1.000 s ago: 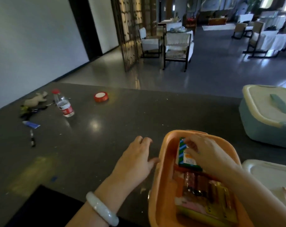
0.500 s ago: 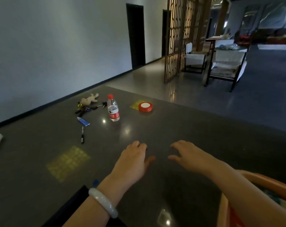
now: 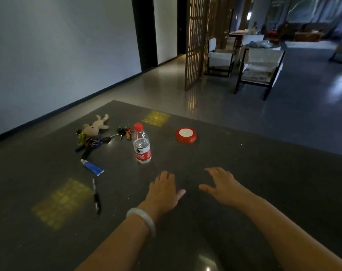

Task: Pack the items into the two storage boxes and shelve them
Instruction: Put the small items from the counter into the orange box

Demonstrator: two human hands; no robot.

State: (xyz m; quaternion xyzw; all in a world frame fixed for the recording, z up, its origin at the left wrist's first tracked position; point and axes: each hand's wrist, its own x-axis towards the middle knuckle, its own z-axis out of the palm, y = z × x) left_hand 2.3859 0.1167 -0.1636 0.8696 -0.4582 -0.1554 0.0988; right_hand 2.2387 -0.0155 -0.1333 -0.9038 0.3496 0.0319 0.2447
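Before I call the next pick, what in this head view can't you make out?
- Storage boxes: out of frame, past the right edge.
- Key bunch: dark and tangled; count unclear.
- Bottle label: print too small.
- Blue tube: text unreadable.
- Pen: dim; cap state unclear.
- Left hand, right hand: palms face down, table contact unclear.

On the table (image 3: 264, 182) ahead of you, the bottle (image 3: 142, 143) stands upright just beyond your left hand (image 3: 162, 192), with your right hand (image 3: 223, 186) beside it to the right. The tape roll (image 3: 186, 135) lies right of the bottle. Left of the bottle sit the keys (image 3: 99, 138), and behind them the plush toy (image 3: 95, 126). Nearer you come the tube (image 3: 92, 167), then the pen (image 3: 96, 195).
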